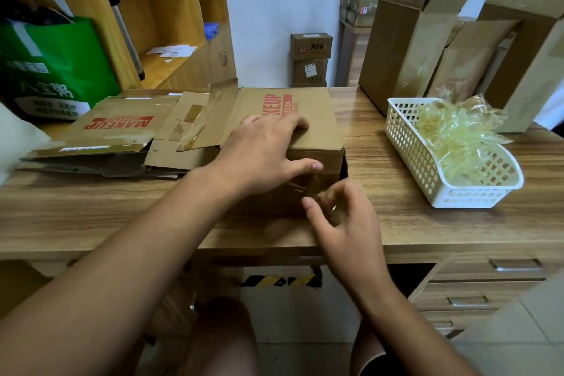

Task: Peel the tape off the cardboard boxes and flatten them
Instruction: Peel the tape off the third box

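Soft, even indoor light, moderately bright. Weak shadows on bench (412, 223). Sheen on crumpled tape (457, 137). Shelf (164, 3) recesses dimmer. Strong wide-angle bowing at edges. Slightly soft overall, corners smeared.

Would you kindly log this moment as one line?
step: peeling tape | left hand: pressing box top | right hand: pinching tape | basket: tape scraps

**White wall, warm wood**

We're looking across a wood-grain desk (396, 223) filling the middle of the frame, its drawers (488, 285) with metal handles at lower right. Upper left, open wooden shelving (171, 9) above a cupboard door (220, 55). Plain white wall (274, 9) behind, pale floor tiles (525, 342) at lower right.
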The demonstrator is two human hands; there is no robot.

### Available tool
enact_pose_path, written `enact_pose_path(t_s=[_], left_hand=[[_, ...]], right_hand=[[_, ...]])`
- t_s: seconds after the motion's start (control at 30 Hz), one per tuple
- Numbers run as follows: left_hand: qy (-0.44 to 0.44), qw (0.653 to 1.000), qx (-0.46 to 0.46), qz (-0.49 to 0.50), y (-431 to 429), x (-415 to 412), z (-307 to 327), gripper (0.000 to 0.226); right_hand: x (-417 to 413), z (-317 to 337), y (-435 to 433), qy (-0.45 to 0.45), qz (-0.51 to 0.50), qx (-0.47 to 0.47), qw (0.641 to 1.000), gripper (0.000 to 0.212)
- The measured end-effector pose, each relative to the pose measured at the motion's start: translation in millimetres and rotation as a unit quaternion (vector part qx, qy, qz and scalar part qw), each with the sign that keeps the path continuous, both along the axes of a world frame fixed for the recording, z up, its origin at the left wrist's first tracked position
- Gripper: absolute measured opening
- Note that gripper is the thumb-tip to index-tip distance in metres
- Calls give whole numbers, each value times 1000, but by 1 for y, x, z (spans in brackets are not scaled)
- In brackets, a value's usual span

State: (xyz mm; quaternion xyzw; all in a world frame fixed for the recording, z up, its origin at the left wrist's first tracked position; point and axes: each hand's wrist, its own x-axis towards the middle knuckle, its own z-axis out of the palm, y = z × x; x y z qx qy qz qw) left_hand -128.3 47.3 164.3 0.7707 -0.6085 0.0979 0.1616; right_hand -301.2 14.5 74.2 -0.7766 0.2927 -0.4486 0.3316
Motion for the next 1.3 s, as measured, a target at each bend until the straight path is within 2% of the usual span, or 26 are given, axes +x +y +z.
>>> enact_pose_path(t_s=[0.1,0.27,0.4,0.5,0.67,0.77,1.0,1.2,1.3], left_hand=[[38,999,14,0,-1,5,5,65],[52,998,29,-5,-1,5,4,61],[59,997,42,-4,-2,6,6,61],[63,997,44,-3,-2,7,4,60],[73,996,43,0,-2,7,4,60],[74,996,47,0,-2,7,4,61],[76,996,41,-3,-1,6,4,60],[79,996,43,1,-1,6,3,61],[76,996,41,-2,-1,6,3,61]], right_hand=[[-10,4,-5,13,17,29,999,7],[-28,2,-2,133,65,-30,988,48],[-44,8,-11,204,174,-49,962,74],[-48,14,-18,223,181,-90,954,68],[-48,25,-28,218,112,-115,963,33],[-48,28,-31,202,88,-96,971,22],[-41,30,-36,199,31,-83,976,24],[-47,19,-28,184,-28,-39,982,39],[-52,10,-25,205,-61,-48,976,40]])
